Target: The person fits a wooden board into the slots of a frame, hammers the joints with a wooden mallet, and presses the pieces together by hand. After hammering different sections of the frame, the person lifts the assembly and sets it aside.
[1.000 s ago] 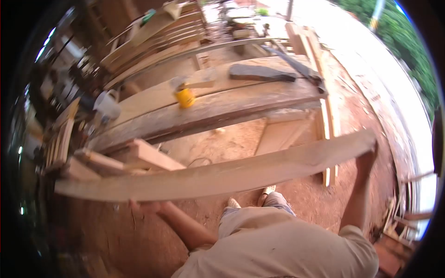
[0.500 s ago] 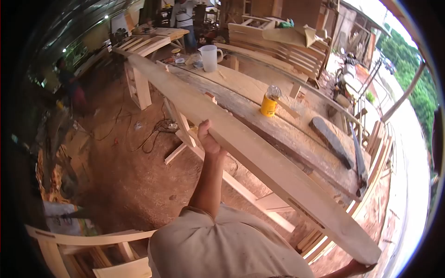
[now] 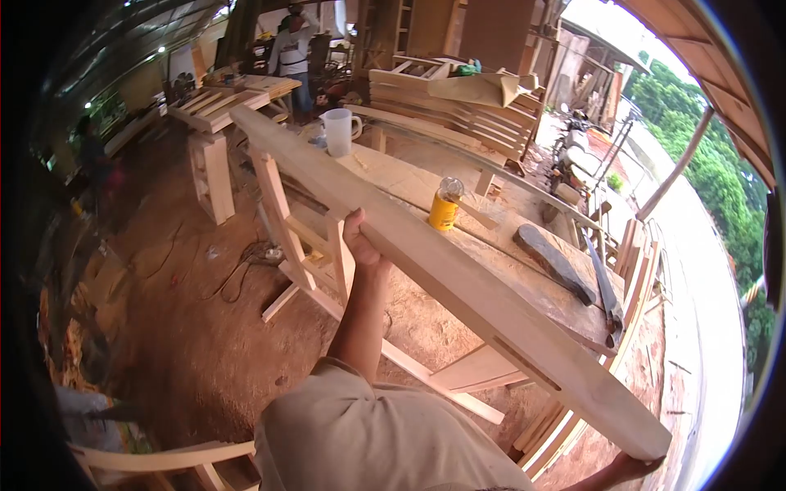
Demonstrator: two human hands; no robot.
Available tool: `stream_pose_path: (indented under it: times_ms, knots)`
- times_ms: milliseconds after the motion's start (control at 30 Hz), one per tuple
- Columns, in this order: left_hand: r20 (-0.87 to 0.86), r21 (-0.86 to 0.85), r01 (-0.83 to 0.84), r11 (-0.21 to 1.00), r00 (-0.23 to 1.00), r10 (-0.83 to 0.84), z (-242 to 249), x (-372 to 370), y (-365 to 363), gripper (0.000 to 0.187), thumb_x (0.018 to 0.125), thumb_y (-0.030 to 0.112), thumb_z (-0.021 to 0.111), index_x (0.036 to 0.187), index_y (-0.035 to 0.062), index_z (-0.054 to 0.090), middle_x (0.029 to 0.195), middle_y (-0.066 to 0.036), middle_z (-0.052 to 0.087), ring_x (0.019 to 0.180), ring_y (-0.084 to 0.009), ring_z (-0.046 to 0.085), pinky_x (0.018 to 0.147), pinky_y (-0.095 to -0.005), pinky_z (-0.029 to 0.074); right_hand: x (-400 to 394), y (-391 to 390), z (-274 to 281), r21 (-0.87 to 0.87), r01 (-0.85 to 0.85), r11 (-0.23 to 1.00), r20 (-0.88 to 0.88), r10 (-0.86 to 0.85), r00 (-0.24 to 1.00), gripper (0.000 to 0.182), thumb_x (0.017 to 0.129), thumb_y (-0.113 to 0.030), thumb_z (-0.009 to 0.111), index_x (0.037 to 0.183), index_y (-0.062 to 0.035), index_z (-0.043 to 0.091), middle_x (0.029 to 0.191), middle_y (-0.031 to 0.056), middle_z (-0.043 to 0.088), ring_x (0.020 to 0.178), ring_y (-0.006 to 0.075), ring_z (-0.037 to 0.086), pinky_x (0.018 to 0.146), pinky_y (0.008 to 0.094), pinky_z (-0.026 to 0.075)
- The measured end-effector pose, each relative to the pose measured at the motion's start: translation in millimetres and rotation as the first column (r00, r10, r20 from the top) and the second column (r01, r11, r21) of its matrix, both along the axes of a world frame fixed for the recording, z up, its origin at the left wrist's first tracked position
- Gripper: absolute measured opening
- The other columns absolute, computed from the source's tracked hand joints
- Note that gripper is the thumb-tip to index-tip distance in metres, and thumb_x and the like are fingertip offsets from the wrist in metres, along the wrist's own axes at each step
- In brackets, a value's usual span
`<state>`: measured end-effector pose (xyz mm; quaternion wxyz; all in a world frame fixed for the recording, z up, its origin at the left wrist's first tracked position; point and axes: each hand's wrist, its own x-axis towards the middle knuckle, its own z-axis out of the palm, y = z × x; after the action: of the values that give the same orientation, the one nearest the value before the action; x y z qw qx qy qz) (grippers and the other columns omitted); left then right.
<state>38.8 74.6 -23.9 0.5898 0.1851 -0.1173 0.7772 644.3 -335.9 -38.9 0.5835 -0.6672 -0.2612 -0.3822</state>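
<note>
I carry a long pale wooden plank (image 3: pixel 458 286) that runs from the upper left down to the lower right. My left hand (image 3: pixel 359 241) grips its near edge about midway along. My right hand (image 3: pixel 634 468) holds the plank's near end from below at the bottom right, only partly in view. The plank's far end reaches toward a pale wooden frame (image 3: pixel 209 168) at the back left. My beige shirt fills the bottom of the view.
A rough workbench (image 3: pixel 491 254) lies past the plank with a yellow can (image 3: pixel 444 206), a white jug (image 3: pixel 338 131), a dark curved wood piece (image 3: pixel 555 262) and a saw. A chair frame stands under the plank. Another person stands at the back. Cables lie on the dirt floor.
My head has swung left over the past second, so the view went from the floor to the workshop. The plank has risen slightly; both hands keep their grip.
</note>
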Motion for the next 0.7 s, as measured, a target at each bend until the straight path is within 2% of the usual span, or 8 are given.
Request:
stream_pose_path:
  times_ms: [167, 200, 267, 400, 533, 600, 667, 700]
  knots:
    - [-0.033, -0.058, -0.031, 0.998, 0.999, 0.029, -2, -3, 8, 0.04, 0.084, 0.03, 0.057, 0.115, 0.0042, 0.056, 0.103, -0.013, 0.065, 0.094, -0.0308, 0.064, 0.086, -0.044, 0.051, -3, 2, 17, 0.011, -0.027, 1.0, 0.156, 0.025, 0.987, 0.06, 0.074, -0.012, 0.08, 0.124, 0.0029, 0.05, 0.116, 0.0187, 0.061, 0.098, 0.0297, 0.064, 0.086, 0.0422, 0.053]
    - [-0.06, -0.043, 0.006, 0.999, 0.998, -0.009, -12, -6, 8, 0.047, 0.084, 0.033, 0.058, 0.119, 0.0022, 0.053, 0.108, -0.014, 0.063, 0.098, -0.0322, 0.062, 0.089, -0.0456, 0.049, 12, -9, 16, -0.164, 0.238, 0.957, 0.262, -0.19, 0.946, 0.068, 0.072, -0.024, 0.081, 0.126, 0.0033, 0.05, 0.119, 0.0198, 0.059, 0.106, 0.033, 0.061, 0.093, 0.0429, 0.049]
    - [-0.02, -0.047, 0.051, 0.998, 0.998, -0.051, -20, -7, 12, 0.051, 0.084, 0.035, 0.057, 0.122, 0.0006, 0.052, 0.109, -0.014, 0.063, 0.1, -0.0312, 0.061, 0.09, -0.0456, 0.048, 12, -8, 28, -0.201, 0.326, 0.924, 0.363, -0.239, 0.901, 0.065, 0.073, -0.024, 0.081, 0.124, 0.0033, 0.051, 0.118, 0.0198, 0.059, 0.105, 0.0328, 0.061, 0.092, 0.0422, 0.05]
    - [-0.104, -0.126, -0.127, 0.984, 0.988, 0.115, 1, 1, 7, 0.058, 0.086, 0.04, 0.053, 0.129, 0.0013, 0.047, 0.116, -0.015, 0.059, 0.105, -0.0301, 0.059, 0.092, -0.0453, 0.046, 21, 2, 26, -0.039, 0.022, 0.999, 0.179, -0.015, 0.984, 0.062, 0.075, -0.025, 0.079, 0.123, 0.0027, 0.053, 0.116, 0.0196, 0.06, 0.102, 0.0328, 0.063, 0.09, 0.0414, 0.051]
    - [-0.145, -0.208, -0.097, 0.973, 0.987, 0.068, -16, -3, 0, 0.049, 0.087, 0.034, 0.053, 0.125, 0.0037, 0.05, 0.117, -0.012, 0.059, 0.107, -0.0276, 0.057, 0.095, -0.0439, 0.044, 46, -6, 22, -0.251, 0.298, 0.921, 0.435, -0.168, 0.884, 0.067, 0.076, -0.033, 0.079, 0.123, 0.0047, 0.051, 0.113, 0.0199, 0.062, 0.099, 0.0301, 0.063, 0.088, 0.0408, 0.051]
    - [-0.19, -0.19, -0.142, 0.971, 0.976, 0.106, -16, 0, 3, 0.05, 0.09, 0.036, 0.052, 0.128, 0.0037, 0.047, 0.118, -0.012, 0.057, 0.11, -0.0273, 0.056, 0.097, -0.0437, 0.044, 51, 14, 13, -0.065, -0.036, 0.997, 0.238, 0.051, 0.97, 0.06, 0.075, -0.026, 0.08, 0.123, 0.0006, 0.054, 0.115, 0.0189, 0.06, 0.095, 0.0289, 0.065, 0.081, 0.0431, 0.054]
    - [-0.152, -0.214, -0.086, 0.973, 0.987, 0.054, -9, 7, -3, 0.05, 0.091, 0.037, 0.051, 0.129, 0.0038, 0.046, 0.119, -0.011, 0.057, 0.111, -0.0265, 0.056, 0.097, -0.043, 0.044, 69, 13, 2, -0.153, 0.126, 0.98, 0.283, -0.079, 0.956, 0.052, 0.076, -0.016, 0.079, 0.12, 0.0027, 0.056, 0.112, 0.02, 0.062, 0.093, 0.0289, 0.064, 0.077, 0.0438, 0.056]
    - [-0.11, -0.221, -0.012, 0.975, 0.994, -0.013, -3, 14, -6, 0.05, 0.093, 0.037, 0.051, 0.13, 0.0039, 0.045, 0.119, -0.011, 0.057, 0.112, -0.0257, 0.056, 0.098, -0.0422, 0.044, 83, 12, -7, 0.224, -0.285, 0.932, -0.055, 0.304, 0.951, 0.047, 0.077, -0.012, 0.077, 0.117, 0.0037, 0.057, 0.111, 0.0204, 0.062, 0.092, 0.0297, 0.064, 0.077, 0.0448, 0.056]
